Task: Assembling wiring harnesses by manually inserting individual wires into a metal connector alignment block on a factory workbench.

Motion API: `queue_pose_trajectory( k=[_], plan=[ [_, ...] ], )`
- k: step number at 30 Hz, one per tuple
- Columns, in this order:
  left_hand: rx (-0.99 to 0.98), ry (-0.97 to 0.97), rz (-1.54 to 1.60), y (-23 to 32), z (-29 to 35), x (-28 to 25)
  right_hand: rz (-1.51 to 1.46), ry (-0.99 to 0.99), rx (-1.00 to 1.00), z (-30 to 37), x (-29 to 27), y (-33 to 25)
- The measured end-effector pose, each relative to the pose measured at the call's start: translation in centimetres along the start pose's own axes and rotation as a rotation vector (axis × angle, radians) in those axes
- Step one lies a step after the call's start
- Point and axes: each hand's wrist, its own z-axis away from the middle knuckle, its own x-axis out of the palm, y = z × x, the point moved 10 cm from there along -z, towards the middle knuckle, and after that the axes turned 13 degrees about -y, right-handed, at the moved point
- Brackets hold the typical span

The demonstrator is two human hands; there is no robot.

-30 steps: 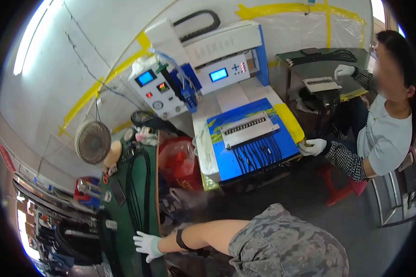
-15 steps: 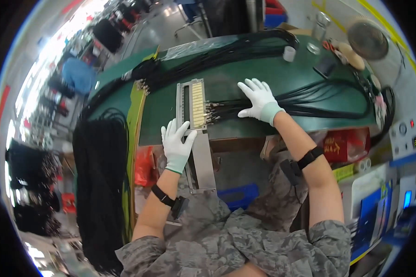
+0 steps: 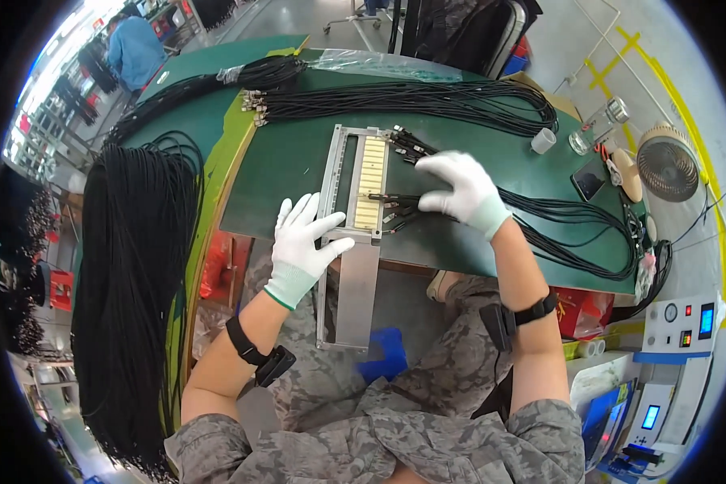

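A long metal fixture (image 3: 334,173) lies across the green table's front edge and juts toward me, with a row of pale yellow slots (image 3: 372,173). My left hand (image 3: 302,246), in a white glove, rests against its left side, fingers spread. Black cables (image 3: 569,211) loop in from the right. One connector end (image 3: 383,198) reaches over the slots; other ends (image 3: 411,145) fan out beyond it and nearer me. My gloved right hand (image 3: 464,192) is over these cables, thumb and fingers apart, the thumb close to the cable that reaches the slots. Its palm side is hidden.
Another cable bundle (image 3: 427,98) stretches along the table's far side. A thick black cable bunch (image 3: 137,298) hangs at the left. Toward the right are a white cup (image 3: 543,141), a glass jar (image 3: 597,125), a dark phone-like device (image 3: 588,179) and a small fan (image 3: 668,164).
The cable ends have spread into separate groups, and one now lies across the slots. My right hand has curled slightly from its wide spread. The whole view has shifted.
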Motion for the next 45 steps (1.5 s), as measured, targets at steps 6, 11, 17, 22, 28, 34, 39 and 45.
queue_pose_trajectory(
  k=[6,11,17,22,28,34,39,45],
  plan=[
    [0.011,0.019,0.016,0.1,-0.3,-0.1,0.108,-0.591,0.17,0.6,6.6,-0.8],
    [0.055,0.027,0.031,0.7,-0.6,-0.2,-0.041,-0.288,0.25,-1.2,4.6,2.1],
    [0.015,-0.127,0.159,0.3,-2.1,0.1,0.15,0.139,0.118,-0.7,0.8,-0.3],
    [0.038,0.14,0.201,0.5,-3.3,-1.9,0.258,-0.059,0.29,-1.0,2.7,1.9],
    [0.019,0.226,0.307,-0.5,-3.4,-1.8,0.186,0.14,0.025,0.1,0.9,-1.2],
    [0.136,0.277,0.358,0.8,-3.2,-2.8,-0.042,0.075,-0.136,-0.6,1.7,-5.8],
    [0.255,0.178,0.334,2.6,-2.8,-2.7,-0.197,-0.114,-0.102,-1.0,5.4,-9.1],
    [0.232,0.12,0.283,3.5,-2.6,-2.3,-0.257,-0.202,-0.009,-0.4,4.5,-7.3]
  ],
)
